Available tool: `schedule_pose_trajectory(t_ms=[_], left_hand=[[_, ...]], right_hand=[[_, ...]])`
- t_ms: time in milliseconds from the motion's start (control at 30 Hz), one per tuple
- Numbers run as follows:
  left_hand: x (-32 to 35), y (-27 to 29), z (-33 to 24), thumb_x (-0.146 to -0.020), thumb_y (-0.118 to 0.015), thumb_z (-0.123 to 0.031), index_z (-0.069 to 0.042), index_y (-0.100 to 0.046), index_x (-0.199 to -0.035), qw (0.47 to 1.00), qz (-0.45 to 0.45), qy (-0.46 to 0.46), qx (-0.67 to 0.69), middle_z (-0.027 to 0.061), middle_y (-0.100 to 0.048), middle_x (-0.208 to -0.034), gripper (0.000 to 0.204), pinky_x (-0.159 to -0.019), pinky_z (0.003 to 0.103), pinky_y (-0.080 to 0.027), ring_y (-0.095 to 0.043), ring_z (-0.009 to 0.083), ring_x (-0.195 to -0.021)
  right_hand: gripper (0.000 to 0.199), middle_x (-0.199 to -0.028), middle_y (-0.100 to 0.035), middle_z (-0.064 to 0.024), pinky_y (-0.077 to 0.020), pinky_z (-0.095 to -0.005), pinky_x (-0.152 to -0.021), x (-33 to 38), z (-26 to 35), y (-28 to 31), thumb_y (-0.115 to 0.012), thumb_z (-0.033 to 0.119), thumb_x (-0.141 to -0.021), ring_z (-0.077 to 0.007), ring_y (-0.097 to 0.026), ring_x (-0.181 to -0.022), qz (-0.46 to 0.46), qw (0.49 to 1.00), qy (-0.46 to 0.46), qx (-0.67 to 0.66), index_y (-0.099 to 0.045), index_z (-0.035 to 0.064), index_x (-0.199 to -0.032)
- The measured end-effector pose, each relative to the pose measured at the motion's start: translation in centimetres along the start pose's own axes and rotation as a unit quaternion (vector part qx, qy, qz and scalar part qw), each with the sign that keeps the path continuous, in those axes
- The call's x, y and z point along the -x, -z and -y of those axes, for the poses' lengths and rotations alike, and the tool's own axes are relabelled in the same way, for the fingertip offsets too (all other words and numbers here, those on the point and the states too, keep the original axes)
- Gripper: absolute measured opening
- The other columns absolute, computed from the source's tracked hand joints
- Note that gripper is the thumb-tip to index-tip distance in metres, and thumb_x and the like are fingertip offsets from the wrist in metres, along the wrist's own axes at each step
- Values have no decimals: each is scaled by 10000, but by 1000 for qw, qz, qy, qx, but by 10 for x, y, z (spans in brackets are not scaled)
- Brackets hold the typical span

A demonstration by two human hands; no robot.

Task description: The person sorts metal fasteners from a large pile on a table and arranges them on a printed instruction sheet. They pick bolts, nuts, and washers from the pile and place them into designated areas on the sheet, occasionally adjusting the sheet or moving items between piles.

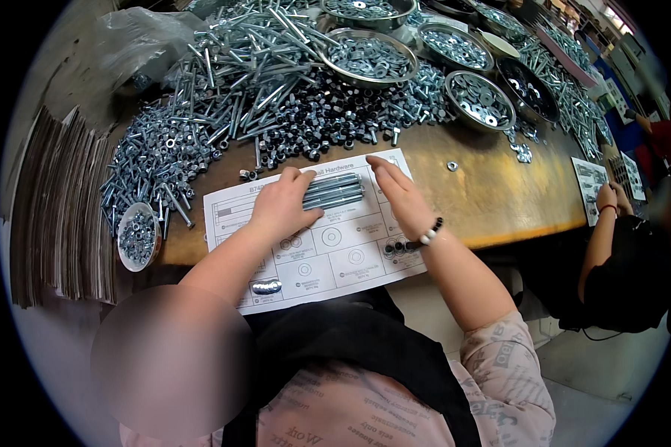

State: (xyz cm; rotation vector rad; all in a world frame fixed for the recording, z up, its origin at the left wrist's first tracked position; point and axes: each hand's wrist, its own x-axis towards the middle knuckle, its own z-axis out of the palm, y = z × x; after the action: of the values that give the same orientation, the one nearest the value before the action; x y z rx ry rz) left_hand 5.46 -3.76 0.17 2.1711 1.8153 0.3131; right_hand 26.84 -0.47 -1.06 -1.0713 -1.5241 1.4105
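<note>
On the worktop [499,201] near its front edge, both open, flat hands, left [279,208] and right [399,195], press stiff, heavy, slippery bolts [334,191], probably best gripped mid-length.

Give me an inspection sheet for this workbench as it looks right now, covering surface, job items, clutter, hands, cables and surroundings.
Surface: wooden table, bare along its front right part.
Job's things: printed sorting sheet at the front edge; bundle of long bolts lying on it between the hands; row of dark nuts and a few washers on its lower boxes.
Clutter: big heap of loose bolts and nuts; metal bowls of washers; small bowl at the left edge.
Hands: left hand rests on the bolts; right hand flat beside them, beaded bracelet on the wrist.
Cables: nothing seen.
Surroundings: stack of cardboard at left; another person's arm at right.
</note>
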Motion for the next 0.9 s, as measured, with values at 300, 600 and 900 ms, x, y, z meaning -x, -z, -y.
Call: schedule_pose_trajectory(t_ms=[300, 600, 900], left_hand=[[1, -6, 16, -653, -689, -258, -107, -540, -1162, 998, 12, -12, 53, 123, -504, -1038, 552, -853, 382, -405, -515, 315, -935], [-44, 1, 37, -750, -593, -137, -83, -583, -1035, 988, -98, -110, 51, 71, -549, -964, 291, -779, 378, -429, -548, 266, -899], [-74, -7, 52, -734, -566, -91, -71, -591, -883, 982, -87, -158, -52, 65, -562, -863, 152, -727, 365, -458, -567, 262, -829]], right_hand=[[509, -1209, -499, -127, -331, -291, -951, -24, -26, -48, -402, 392, -924, -203, -457, -1117, -60, 987, -54, -137, -450, -10, -1233], [222, -926, -565, -147, -465, -380, -742, -86, -15, -9, -612, 156, -766, -303, -567, -850, -65, 904, 106, 410, -594, 47, -958], [138, -901, -563, -144, -473, -418, -717, -108, -24, -25, -557, 149, -782, -340, -569, -847, 33, 840, 88, 534, -569, 96, -909]])
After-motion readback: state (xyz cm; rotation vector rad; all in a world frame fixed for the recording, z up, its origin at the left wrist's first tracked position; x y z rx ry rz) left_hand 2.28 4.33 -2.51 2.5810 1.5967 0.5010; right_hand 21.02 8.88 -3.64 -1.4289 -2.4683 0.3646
